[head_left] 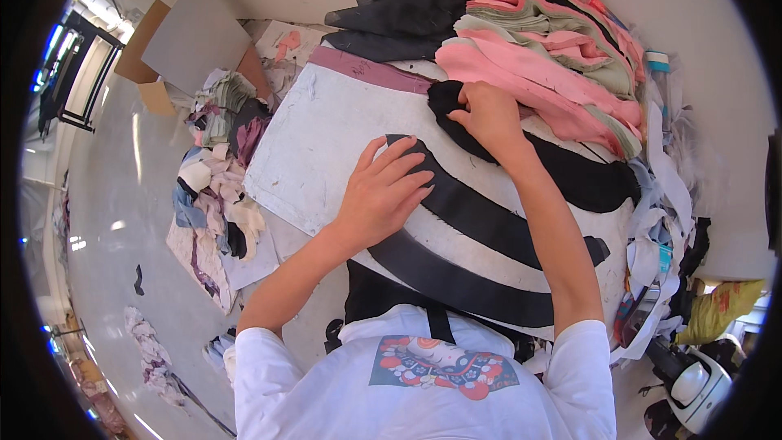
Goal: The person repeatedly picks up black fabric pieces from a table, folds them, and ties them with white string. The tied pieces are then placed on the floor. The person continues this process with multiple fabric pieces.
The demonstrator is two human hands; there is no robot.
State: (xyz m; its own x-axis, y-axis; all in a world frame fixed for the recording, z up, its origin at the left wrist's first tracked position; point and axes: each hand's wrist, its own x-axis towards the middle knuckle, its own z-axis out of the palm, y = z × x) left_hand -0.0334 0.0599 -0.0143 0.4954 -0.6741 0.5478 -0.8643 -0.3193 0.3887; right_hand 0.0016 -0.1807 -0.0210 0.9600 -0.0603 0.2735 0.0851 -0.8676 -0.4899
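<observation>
My left hand [381, 194] lies on the upper end of a curved black fabric strip [481, 216], fingers stretched out and slightly spread. Farther up the board, my right hand [487, 118] has thumb and fingers closed on the end of a fuzzy black cloth piece [582, 179], which runs under my right forearm to the right. Nearest my body, another curved black strip [456, 277] lies flat. All of these rest on a pale, worn board [301, 147].
Pink and grey-green fabric [554, 73] is heaped at the back, beside dark cloth [407, 12]. A mauve strip [371, 69] lies along the board's far edge. Scraps [216, 195] pile at the left, below an open cardboard box [195, 37]. White trimmings [664, 187] hang at the right.
</observation>
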